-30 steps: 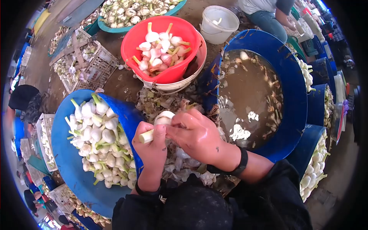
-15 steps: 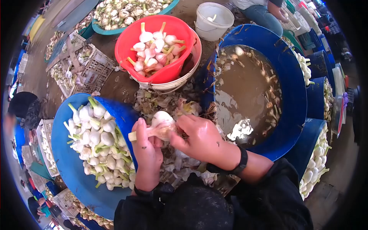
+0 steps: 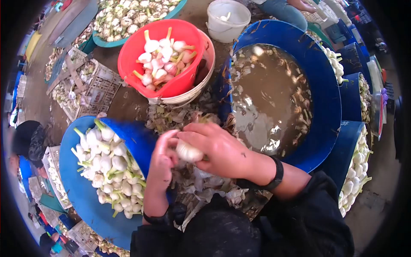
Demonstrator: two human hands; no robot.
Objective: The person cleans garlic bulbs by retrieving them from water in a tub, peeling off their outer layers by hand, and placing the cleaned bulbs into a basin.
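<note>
Right up close, the right hand (image 3: 220, 152) has its fingers wrapped over a round white garlic bulb (image 3: 188, 152), thumb tucked beneath, a firm-looking grip. The left hand (image 3: 162, 156) is up at the bulb's other side, fingers curled and close; whether they pinch it, I can't tell. The bulb sits between the two hands, showing pale and smooth, so this one looks well along in its peeling, though its stem is hidden.

Below, loose papery garlic skins (image 3: 209, 184) lie heaped. To the left, a light-blue plastic tub (image 3: 79, 192) holds a big pile of clean white stemmed bulbs (image 3: 113, 171): those look done. On the right, bulbs and scraps float in murky water inside a deep-blue plastic tub (image 3: 327, 103).

Further out, a red plastic basin (image 3: 128, 55) carries pink-tinged bulbs (image 3: 160, 62), likely still to be worked. And at the back, a round teal tub (image 3: 105, 43) brims with brown-flecked bulbs (image 3: 124, 19); by the look of it, plenty remains.
</note>
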